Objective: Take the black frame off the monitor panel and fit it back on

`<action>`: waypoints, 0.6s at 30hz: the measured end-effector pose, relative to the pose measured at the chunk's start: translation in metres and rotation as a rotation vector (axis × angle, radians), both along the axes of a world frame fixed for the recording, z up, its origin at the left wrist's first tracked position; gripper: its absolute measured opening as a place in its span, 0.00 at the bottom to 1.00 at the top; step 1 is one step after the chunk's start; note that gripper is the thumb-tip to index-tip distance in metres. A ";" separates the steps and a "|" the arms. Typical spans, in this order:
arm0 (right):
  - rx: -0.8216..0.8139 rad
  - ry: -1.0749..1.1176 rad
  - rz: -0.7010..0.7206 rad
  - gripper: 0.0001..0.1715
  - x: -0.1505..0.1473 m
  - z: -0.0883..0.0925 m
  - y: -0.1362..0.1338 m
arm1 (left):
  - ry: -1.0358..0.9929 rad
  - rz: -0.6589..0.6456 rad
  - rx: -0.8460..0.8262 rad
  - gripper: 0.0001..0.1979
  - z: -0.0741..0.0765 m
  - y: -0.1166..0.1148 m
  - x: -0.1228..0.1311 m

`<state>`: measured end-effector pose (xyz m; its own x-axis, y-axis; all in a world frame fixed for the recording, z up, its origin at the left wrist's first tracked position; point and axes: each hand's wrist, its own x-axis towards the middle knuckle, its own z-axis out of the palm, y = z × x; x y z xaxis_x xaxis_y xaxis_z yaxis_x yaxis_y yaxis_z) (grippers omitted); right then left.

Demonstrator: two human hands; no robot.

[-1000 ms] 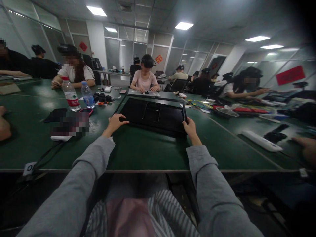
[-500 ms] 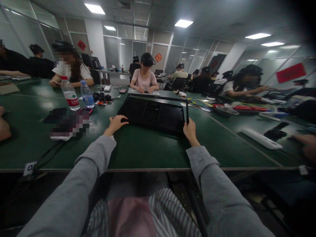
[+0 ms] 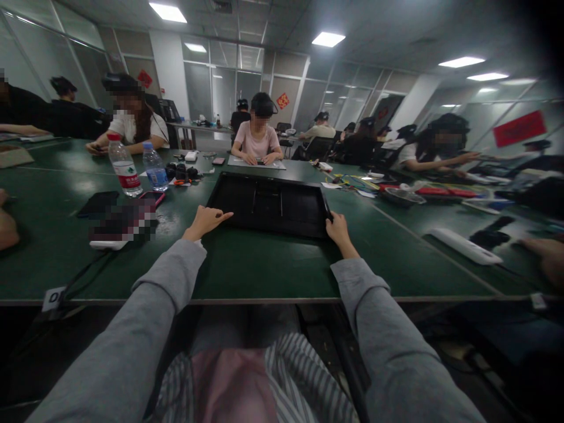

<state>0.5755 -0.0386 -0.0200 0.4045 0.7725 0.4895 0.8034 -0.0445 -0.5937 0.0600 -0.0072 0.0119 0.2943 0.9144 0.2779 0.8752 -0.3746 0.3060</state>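
Observation:
A wide black panel [image 3: 299, 208] with a black frame around its edges lies on the green table [image 3: 264, 270] in front of me. Near its middle is a rectangular recess. My left hand [image 3: 206, 222] is at the panel's near left corner, thumb stretched out along the near edge and the fingers not wrapped round it. At the near right corner, my right hand [image 3: 338, 228] grips the frame's edge between thumb and fingers.
Two bottles [image 3: 126, 170] [image 3: 155, 167], a phone with a white device [image 3: 121, 223] and a dark phone [image 3: 99, 204] lie left. Across sits a person [image 3: 257, 138]. Cables [image 3: 348, 182] and a white power strip [image 3: 465, 247] are on the right.
The frame's right side, raised and offset before, has come down onto the panel's edge. My left thumb has straightened along the near edge; my right hand has barely moved.

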 end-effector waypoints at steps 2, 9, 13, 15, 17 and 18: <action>-0.003 -0.002 0.004 0.33 0.002 0.000 0.001 | -0.006 0.002 0.012 0.29 0.001 -0.003 -0.001; -0.048 0.013 0.018 0.33 0.001 0.003 -0.001 | -0.292 0.360 0.123 0.20 -0.004 0.000 -0.011; -0.041 -0.009 0.024 0.33 -0.003 0.007 -0.003 | -0.321 0.363 0.007 0.20 -0.012 0.010 -0.017; -0.016 -0.001 0.034 0.33 -0.004 0.010 -0.004 | -0.295 0.352 0.024 0.21 -0.014 0.012 -0.018; -0.006 -0.001 0.044 0.33 -0.004 0.012 -0.005 | -0.252 0.366 0.029 0.22 -0.014 0.013 -0.017; -0.011 -0.009 0.045 0.33 -0.003 0.013 -0.005 | -0.229 0.378 0.029 0.22 -0.013 0.013 -0.017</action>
<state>0.5721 -0.0437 -0.0069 0.3649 0.7951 0.4844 0.8098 -0.0143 -0.5865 0.0433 0.0058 -0.0007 -0.1312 0.9370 0.3238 0.8630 -0.0528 0.5025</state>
